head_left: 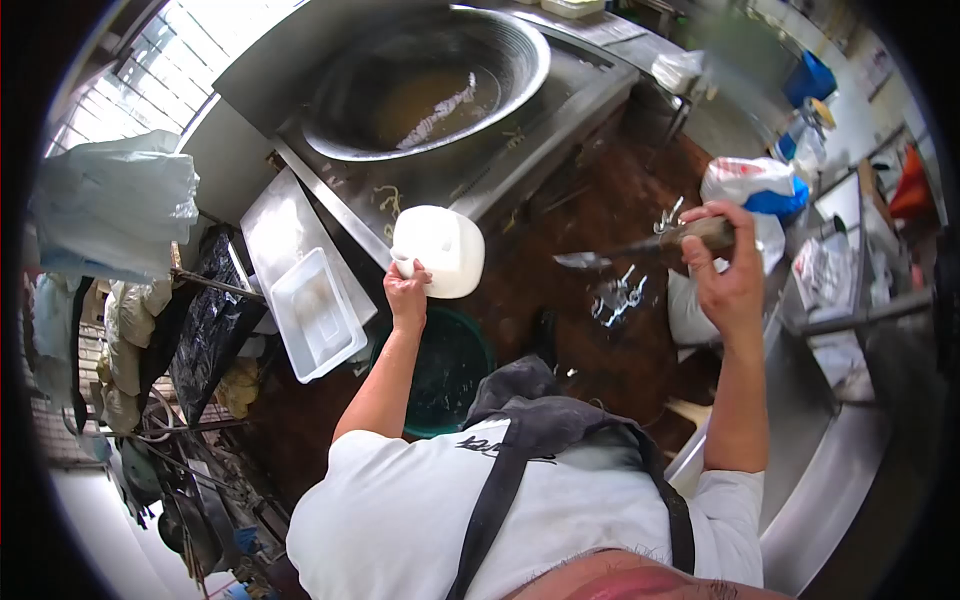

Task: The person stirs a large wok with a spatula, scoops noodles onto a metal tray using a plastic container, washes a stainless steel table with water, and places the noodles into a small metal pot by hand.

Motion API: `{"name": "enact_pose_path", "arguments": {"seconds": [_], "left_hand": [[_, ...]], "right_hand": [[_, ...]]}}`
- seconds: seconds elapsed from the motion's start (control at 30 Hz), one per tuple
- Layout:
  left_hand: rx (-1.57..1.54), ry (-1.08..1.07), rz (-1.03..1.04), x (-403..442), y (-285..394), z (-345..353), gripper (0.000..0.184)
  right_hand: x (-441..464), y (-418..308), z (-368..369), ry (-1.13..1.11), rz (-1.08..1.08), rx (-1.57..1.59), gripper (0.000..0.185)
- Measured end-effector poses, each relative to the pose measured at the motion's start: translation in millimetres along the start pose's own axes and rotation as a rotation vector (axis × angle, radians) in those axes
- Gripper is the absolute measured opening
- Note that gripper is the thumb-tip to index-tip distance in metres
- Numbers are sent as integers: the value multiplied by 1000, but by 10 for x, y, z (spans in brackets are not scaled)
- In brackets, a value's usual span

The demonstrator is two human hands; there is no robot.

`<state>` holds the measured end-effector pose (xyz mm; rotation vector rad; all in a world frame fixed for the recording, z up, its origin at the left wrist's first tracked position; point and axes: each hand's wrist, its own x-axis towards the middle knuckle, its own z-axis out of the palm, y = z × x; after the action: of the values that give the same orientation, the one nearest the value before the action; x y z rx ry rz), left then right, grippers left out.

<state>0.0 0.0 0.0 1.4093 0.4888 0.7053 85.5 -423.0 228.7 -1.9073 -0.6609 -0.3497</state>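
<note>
My left hand (406,296) is closed around the handle of a white plastic jug (447,252), which hangs just off the front edge of the steel stove (350,190). Out to the right, my right hand (727,280) grips the brown handle of a knife (590,260). Its metal blade points left over the reddish-brown floor, slightly blurred. Below the jug stands a dark green bucket (488,350), partly hidden by my left forearm. Beyond the jug, a big round metal pan (541,62) on the stove holds a little brownish liquid.
A white rectangular tray (345,353) lies on a tilted steel surface at left. Pale plastic bags (120,210) hang beside the window. On the right are a red, white and blue bag (750,182) and a steel trough (810,470). Wet patches glint on the floor (560,310).
</note>
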Motion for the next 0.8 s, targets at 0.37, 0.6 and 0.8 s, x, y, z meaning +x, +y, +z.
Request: {"name": "enact_pose_path", "arguments": {"seconds": [0.37, 0.6, 0.8], "left_hand": [[440, 419, 234, 1929, -818, 645, 17], [97, 452, 102, 2091, -942, 1049, 20], [63, 563, -32, 1996, -1108, 1004, 19]], "right_hand": [[3051, 1407, 1534, 12, -121, 344, 30], [4644, 2265, 2804, -267, -185, -10, 27], [5883, 3064, 3705, -708, -200, -166, 18]]}}
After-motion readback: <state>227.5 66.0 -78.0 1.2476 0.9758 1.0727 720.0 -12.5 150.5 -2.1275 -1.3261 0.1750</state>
